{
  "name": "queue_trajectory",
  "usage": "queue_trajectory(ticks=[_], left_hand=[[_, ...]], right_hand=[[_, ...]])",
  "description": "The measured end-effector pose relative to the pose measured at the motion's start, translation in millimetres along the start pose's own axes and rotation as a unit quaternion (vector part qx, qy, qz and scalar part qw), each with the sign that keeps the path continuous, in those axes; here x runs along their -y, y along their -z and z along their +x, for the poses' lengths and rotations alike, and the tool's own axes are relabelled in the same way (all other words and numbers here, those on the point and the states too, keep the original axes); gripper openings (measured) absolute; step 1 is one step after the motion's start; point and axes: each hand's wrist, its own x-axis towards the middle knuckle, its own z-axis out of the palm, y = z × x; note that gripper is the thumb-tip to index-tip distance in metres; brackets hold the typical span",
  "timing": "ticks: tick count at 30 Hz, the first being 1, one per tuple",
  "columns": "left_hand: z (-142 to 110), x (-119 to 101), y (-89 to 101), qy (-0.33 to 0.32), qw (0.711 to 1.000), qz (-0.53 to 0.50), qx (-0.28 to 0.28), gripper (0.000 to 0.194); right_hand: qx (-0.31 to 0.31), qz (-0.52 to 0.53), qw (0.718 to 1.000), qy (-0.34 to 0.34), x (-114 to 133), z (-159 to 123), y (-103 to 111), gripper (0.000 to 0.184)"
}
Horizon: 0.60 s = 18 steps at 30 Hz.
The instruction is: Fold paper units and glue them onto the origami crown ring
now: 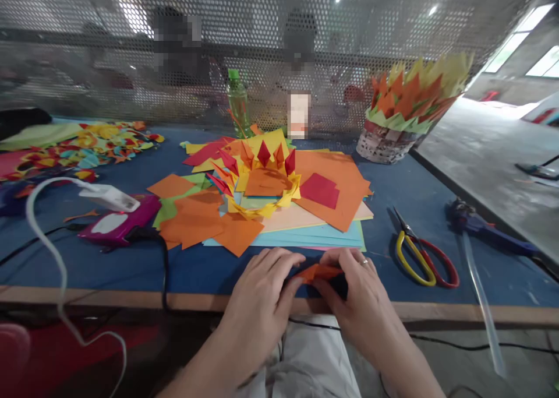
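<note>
Close to the table's front edge, a small folded piece of orange paper (318,271) is pinched between my two hands. My left hand (264,287) grips its left end with thumb and fingers. The right hand (356,281), with a ring on one finger, holds the other end. Just beyond lies a yellow folded-paper ring (262,209) with red and orange pointed pieces standing along its far and left sides. Loose orange paper sheets (192,216) lie to its left, and a larger orange sheet (338,173) with a red piece (320,190) is on its right.
Scissors (421,255) and a glue gun (489,229) with a clear glue stick lie on the right. A purple power adapter (124,220) with cables sits left. Behind stand a green-capped bottle (238,104), a paper-filled basket (386,138) and a perforated metal screen (262,19).
</note>
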Motion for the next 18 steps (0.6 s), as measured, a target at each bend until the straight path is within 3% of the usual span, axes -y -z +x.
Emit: queue_trajectory(ticks=[5, 12, 13, 15, 18], left_hand=[[3.3, -5.9, 10.2, 0.047, 0.991, -0.087, 0.086, 0.012], [-6.6, -16.5, 20.2, 0.135, 0.952, -0.256, 0.102, 0.015], [-8.6, -17.3, 19.8, 0.13, 0.957, -0.252, 0.067, 0.014], [-12.5, -17.6, 17.1, 0.075, 0.976, -0.193, -0.06, 0.01], [-17.0, -14.5, 9.7, -0.091, 0.964, -0.025, -0.247, 0.016]], right_hand=[[0.012, 0.088, 0.995, 0.048, 3.1, -4.2, 7.6, 0.03], [-0.01, 0.153, 0.987, 0.049, 7.7, -8.8, 12.5, 0.02], [-0.035, 0.162, 0.985, 0.037, 7.9, -9.9, 12.2, 0.022], [-0.105, 0.189, 0.976, -0.014, 8.4, -13.1, 11.6, 0.033], [-0.126, 0.283, 0.947, -0.08, 12.9, -19.1, 10.9, 0.029]])
